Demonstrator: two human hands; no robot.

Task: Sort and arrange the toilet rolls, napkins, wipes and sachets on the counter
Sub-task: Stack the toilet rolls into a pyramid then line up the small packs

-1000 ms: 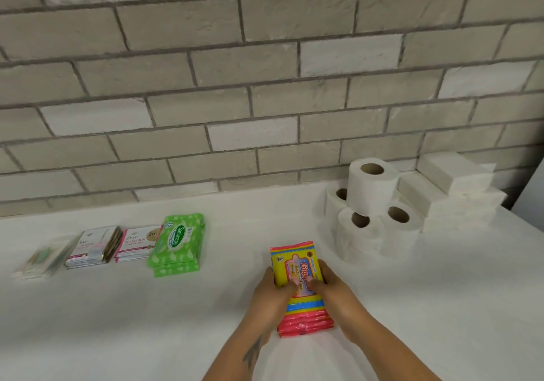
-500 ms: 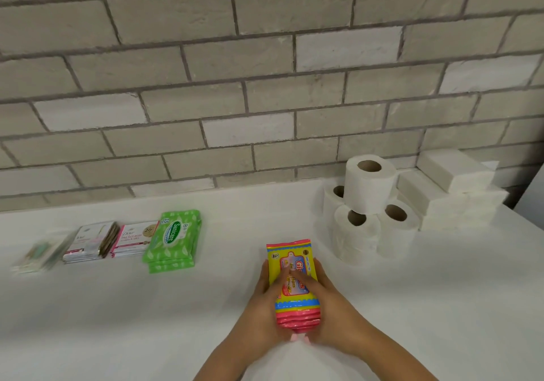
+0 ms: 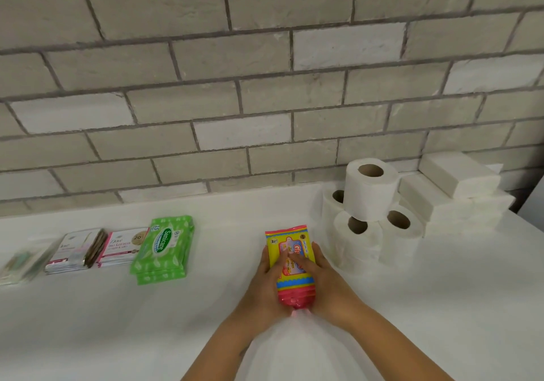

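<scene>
1. Wipes stack [image 3: 291, 266], near the counter's front edge: yellow top pack with red and blue borders, pink-red packs below.
2. Wipes packs [image 3: 163, 248], towards the left edge: bright green, pale leaf pattern, white oval label.
3. Sachets [image 3: 120, 248]: white with pink-red trim.
4. Toilet rolls [image 3: 369, 204], back right corner: white, brown cores.
5. Napkins [image 3: 456, 192]: plain white.
6. Counter [image 3: 441, 307]: white.
7. Wall [image 3: 265, 86]: grey-beige and white bricks, dark grout.

Both hands, left [image 3: 265, 286] & right [image 3: 329, 286], grip yellow-red wipes pack stack [image 3: 290, 266] on white counter [image 3: 441, 307].
</scene>
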